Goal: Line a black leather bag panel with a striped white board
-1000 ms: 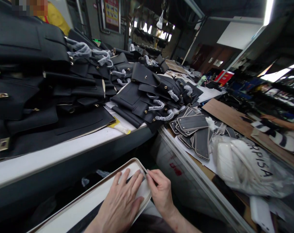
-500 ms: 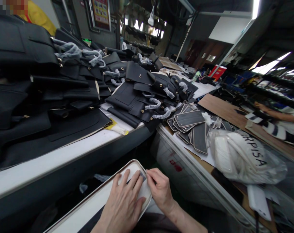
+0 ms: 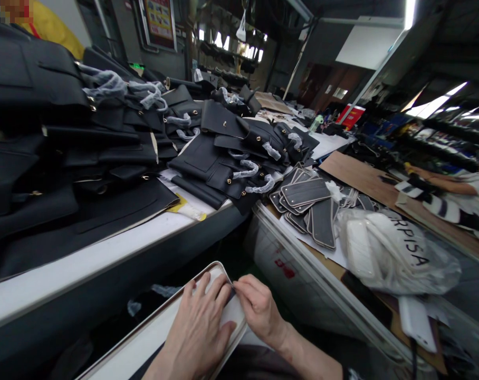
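A long white leather panel (image 3: 152, 338) with a tan edge and rounded corner lies on my lap at the bottom of the view. My left hand (image 3: 198, 330) rests flat on its far end, fingers stretched out and pressing it down. My right hand (image 3: 255, 309) is closed in a pinch at the panel's right edge, fingertips touching a small dark piece beside my left fingers. What that pinch holds is too small to name.
A white bench (image 3: 85, 258) on the left carries stacks of black bag panels (image 3: 223, 158). A table on the right holds dark rounded pieces (image 3: 310, 203), a plastic bag of white parts (image 3: 393, 253) and cardboard (image 3: 362, 179). Another person's striped sleeve (image 3: 429, 198) rests at far right.
My right hand has moved slightly left along the panel's edge, closer to my left fingers. The view has shifted a little left and down; my left hand stays flat.
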